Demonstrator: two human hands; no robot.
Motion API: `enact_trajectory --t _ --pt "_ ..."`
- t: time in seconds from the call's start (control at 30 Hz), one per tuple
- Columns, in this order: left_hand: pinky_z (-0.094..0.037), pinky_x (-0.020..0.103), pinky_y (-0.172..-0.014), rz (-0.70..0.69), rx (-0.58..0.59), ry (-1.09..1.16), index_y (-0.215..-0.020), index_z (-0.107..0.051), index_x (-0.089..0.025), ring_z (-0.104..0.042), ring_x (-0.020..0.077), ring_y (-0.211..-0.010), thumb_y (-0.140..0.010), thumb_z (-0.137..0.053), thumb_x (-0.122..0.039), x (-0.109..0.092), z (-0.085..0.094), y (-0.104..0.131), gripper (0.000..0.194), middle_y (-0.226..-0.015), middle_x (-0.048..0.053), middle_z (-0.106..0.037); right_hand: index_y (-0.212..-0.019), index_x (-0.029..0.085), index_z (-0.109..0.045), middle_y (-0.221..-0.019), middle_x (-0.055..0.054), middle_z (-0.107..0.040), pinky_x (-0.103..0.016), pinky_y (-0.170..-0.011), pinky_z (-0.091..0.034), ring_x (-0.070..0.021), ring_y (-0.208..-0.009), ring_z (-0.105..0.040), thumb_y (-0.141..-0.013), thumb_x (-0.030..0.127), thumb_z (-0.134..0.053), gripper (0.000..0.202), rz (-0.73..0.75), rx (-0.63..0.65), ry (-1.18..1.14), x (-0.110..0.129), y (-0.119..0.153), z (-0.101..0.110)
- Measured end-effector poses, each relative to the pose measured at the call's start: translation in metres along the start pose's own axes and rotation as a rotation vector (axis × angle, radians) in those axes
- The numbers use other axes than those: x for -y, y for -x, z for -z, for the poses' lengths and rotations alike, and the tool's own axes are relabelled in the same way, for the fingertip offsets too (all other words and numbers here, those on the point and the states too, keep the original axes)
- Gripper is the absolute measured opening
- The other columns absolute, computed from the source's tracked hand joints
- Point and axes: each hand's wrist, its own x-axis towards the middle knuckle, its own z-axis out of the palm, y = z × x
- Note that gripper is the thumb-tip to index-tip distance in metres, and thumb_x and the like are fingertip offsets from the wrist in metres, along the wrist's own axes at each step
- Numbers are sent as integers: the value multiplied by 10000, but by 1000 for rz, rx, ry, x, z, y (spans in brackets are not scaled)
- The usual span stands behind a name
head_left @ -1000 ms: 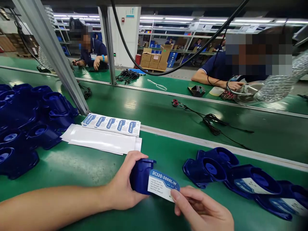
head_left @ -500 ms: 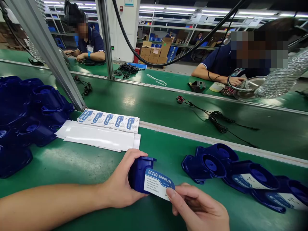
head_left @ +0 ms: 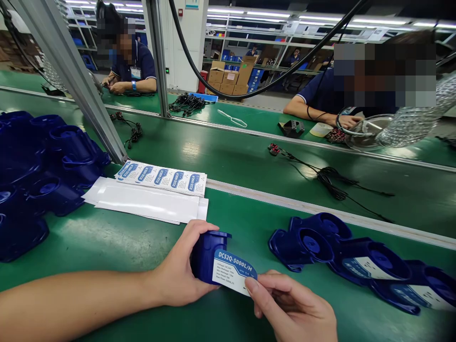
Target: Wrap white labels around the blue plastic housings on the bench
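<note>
My left hand (head_left: 183, 270) is wrapped round a dark blue plastic housing (head_left: 207, 254), holding it above the green bench. A white and blue sticker label (head_left: 233, 273) printed DC52Q-5000L/H lies with its left end against the housing's side. The label's right end is pinched between the thumb and fingers of my right hand (head_left: 288, 304) and stands away from the housing. How much of the label is stuck down I cannot tell. Label sheets (head_left: 160, 178) with several such stickers and blank white backing strips (head_left: 146, 202) lie beyond my left hand.
Several blue housings (head_left: 53, 161) are piled at left. More housings (head_left: 309, 244) lie at right, some labelled. Behind the bench strip, black cables (head_left: 331, 183) lie on a green surface. A metal post (head_left: 78, 85) rises at left. Two co-workers sit across, one person's arm (head_left: 313, 111) at right.
The black cables on the far green surface have shifted to the right. My hands, the housing and the label have barely moved.
</note>
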Motion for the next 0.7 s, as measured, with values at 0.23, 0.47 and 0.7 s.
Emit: enact_trajectory --t 0.23,0.47,0.7 --pt "-564 470 -1076 1 0 1 -1470 -489 -354 -629 305 -1242 -767 -928 -173 0 0 0 848 -1385 90 -549 -696 264 -808 -544 6 -647 -273 -453 -474 -154 -434 -579 -811 370 -896 180 -22 -4 3 2 0 0" --pt "-567 459 -1067 -2 -1 2 -1472 -487 -354 -629 304 -1240 -768 -933 -182 0 0 1 851 -1386 92 -547 -702 262 -815 -541 5 -640 -279 -446 -477 -165 -437 -586 -803 385 -905 184 -33 -9 1 3 0 -1" --pt "-548 470 -1101 19 6 12 -1465 -497 -348 -626 300 -1245 -765 -926 -173 0 0 -1 840 -1381 84 -549 -708 268 -811 -548 10 -644 -270 -472 -471 -158 -461 -585 -809 368 -895 165 -46 5 11 2 0 0"
